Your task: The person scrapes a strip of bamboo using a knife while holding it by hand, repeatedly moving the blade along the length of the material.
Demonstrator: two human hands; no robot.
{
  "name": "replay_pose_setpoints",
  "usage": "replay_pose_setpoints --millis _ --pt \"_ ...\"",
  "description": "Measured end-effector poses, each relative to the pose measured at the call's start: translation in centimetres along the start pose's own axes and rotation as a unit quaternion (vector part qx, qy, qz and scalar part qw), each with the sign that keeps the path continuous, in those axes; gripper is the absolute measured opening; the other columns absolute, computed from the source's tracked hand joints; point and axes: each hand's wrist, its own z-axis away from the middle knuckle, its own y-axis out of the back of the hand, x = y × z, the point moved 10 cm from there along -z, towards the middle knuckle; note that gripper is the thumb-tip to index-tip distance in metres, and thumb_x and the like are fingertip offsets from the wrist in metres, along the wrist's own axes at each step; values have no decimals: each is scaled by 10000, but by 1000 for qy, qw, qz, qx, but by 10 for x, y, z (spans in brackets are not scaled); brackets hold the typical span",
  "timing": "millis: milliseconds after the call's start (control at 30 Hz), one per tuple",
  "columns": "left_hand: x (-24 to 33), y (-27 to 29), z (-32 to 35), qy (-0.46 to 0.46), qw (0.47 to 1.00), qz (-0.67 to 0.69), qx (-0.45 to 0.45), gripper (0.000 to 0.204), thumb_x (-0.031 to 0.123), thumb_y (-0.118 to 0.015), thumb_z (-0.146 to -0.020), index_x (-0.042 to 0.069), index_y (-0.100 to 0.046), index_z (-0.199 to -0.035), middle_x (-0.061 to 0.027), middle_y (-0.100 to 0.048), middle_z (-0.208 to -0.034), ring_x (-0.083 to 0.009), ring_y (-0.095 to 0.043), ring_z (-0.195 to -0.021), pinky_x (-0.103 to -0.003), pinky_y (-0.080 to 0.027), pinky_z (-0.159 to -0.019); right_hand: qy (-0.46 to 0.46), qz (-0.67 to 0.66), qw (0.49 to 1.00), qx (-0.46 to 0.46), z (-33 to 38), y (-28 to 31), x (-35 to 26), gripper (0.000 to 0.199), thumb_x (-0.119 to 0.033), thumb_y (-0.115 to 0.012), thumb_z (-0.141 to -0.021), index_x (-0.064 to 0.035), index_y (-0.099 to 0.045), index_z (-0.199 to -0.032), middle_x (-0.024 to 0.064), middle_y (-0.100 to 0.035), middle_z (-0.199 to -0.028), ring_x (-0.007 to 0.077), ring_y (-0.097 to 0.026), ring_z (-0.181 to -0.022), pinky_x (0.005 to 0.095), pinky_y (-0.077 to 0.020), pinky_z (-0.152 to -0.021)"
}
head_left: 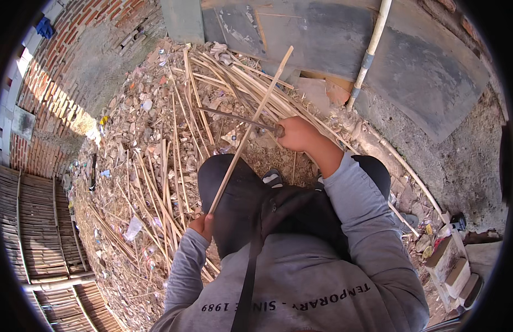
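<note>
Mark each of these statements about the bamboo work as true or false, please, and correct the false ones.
1. The left hand holds the lower end of a long bamboo strip. True.
2. The right hand is empty. False: it grips the handle of a long dark blade.
3. The blade lies across the strip. True.
4. The strips on the ground are tied in one neat bundle. False: they lie loose and scattered over rubble.
5. A pale pipe leans against the grey wall at the upper right. True.
6. The person wears a red sleeve. False: both sleeves are grey.
</note>
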Motion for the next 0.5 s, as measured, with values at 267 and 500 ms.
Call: replay_pose_setpoints --millis 267,500 --pt "11 -2 1 -30 1000 2 6 522 437 -382 -990 -25 -615 -925 -220 -584 -651 -388 -610 -633 -427 -460 -601 27 8 999 -23 -1 -22 -3 224 -225 -675 -675 -82 -655 -846 169 -652 -808 370 -625 -787 451 -493 -681" --pt "11 4 0 21 999 -17 -21 530 446 -362 -989 -7 -631 -1044 -262 -621 -754 -434 -630 -774 -436 -481 -680 0 -2 1000 9 -7 -11 11 216 -187 -626 -698 -88 -682 -881 168 -665 -856 374 -634 -846 466 -506 -739"
